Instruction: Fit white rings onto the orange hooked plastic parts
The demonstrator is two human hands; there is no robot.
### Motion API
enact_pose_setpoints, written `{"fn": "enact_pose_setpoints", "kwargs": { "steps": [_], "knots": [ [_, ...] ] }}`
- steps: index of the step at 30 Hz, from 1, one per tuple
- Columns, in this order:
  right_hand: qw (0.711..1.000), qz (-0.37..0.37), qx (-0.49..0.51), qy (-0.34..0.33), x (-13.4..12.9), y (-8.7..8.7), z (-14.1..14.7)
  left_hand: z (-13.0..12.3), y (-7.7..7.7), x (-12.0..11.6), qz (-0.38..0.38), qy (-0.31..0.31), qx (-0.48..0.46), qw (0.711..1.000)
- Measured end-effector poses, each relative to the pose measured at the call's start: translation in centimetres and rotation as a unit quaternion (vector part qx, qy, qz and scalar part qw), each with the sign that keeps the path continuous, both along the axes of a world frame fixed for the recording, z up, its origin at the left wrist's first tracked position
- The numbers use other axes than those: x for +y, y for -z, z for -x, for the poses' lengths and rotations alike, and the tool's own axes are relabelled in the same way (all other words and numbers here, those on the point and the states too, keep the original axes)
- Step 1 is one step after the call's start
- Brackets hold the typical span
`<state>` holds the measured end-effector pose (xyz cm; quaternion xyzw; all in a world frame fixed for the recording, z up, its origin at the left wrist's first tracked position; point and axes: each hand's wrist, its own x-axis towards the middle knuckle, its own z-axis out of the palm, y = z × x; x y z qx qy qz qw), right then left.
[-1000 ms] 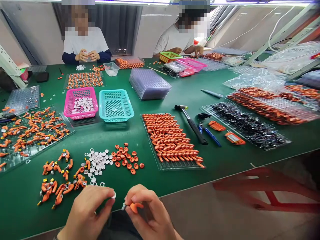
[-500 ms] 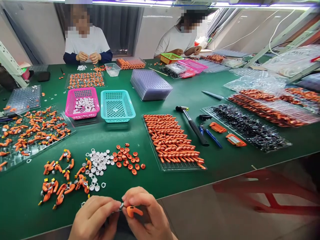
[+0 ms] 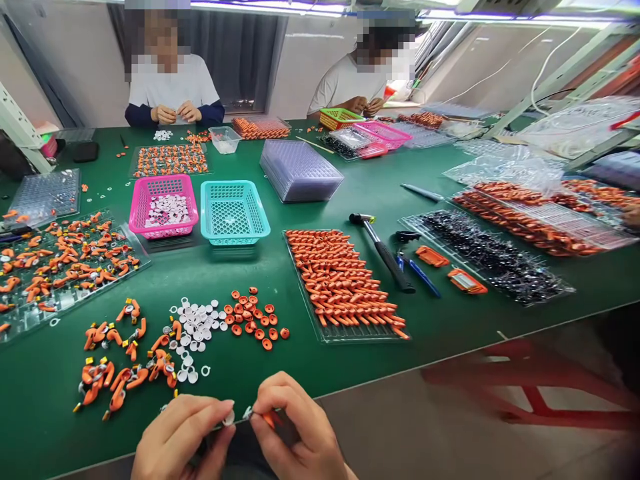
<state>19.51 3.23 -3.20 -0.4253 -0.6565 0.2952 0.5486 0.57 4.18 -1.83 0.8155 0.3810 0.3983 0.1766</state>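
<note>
Between thumb and forefinger, my left hand (image 3: pixel 183 437) pinches a small white disc (image 3: pixel 229 419), just over the table's near edge. A short gap away, my right hand (image 3: pixel 300 430) grips an orange earbud housing (image 3: pixel 269 419), mostly hidden by the fingers. A small pale piece (image 3: pixel 247 413) sticks out at its fingertips toward the left hand. On the table beyond lie loose white discs and rings (image 3: pixel 199 328), a cluster of orange caps (image 3: pixel 249 313), and orange earbud housings with yellow tabs (image 3: pixel 117 390).
A tray of orange stems (image 3: pixel 345 287) lies ahead, with a hammer (image 3: pixel 385 257) beside it. Pink (image 3: pixel 137 230) and turquoise baskets (image 3: pixel 235 239) stand farther back. At left is a tray of earbud parts (image 3: pixel 65 263). Two co-workers (image 3: pixel 173 87) sit opposite.
My hands have drawn slightly apart, and the white disc now shows in the left fingers. The orange earbud housing has turned in my right hand and is more covered.
</note>
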Motion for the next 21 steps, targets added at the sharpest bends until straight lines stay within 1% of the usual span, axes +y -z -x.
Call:
{"fn": "enact_pose_setpoints", "kwargs": {
  "steps": [3, 6, 8, 13, 16, 19, 21],
  "knots": [
    [0.998, 0.051, 0.029, -0.015, 0.21, -0.36, 0.12, 0.13, 0.11, 0.15, 0.01, 0.0, 0.004, 1.0],
    [0.996, 0.08, 0.043, -0.026, 0.33, -0.58, 0.24, 0.12, 0.28, 0.26, 0.018, -0.002, 0.005, 1.0],
    [0.996, 0.074, 0.038, -0.025, 0.35, -0.58, 0.34, 0.12, 0.34, 0.28, 0.021, 0.004, 0.003, 1.0],
    [1.0, 0.022, 0.014, -0.014, 0.28, -0.37, 0.63, 0.25, 0.24, 0.25, 0.027, 0.035, 0.005, 0.999],
    [1.0, 0.017, 0.012, -0.018, 0.26, -0.37, 0.72, 0.19, 0.09, 0.38, 0.028, 0.046, 0.001, 0.999],
    [0.999, 0.017, 0.024, -0.02, 0.32, -0.46, 0.73, -0.03, -0.02, 0.56, 0.031, 0.033, -0.007, 0.999],
    [0.999, 0.01, 0.033, -0.02, 0.38, -0.5, 0.72, -0.19, -0.1, 0.59, 0.041, 0.013, -0.017, 0.999]
  ]
}}
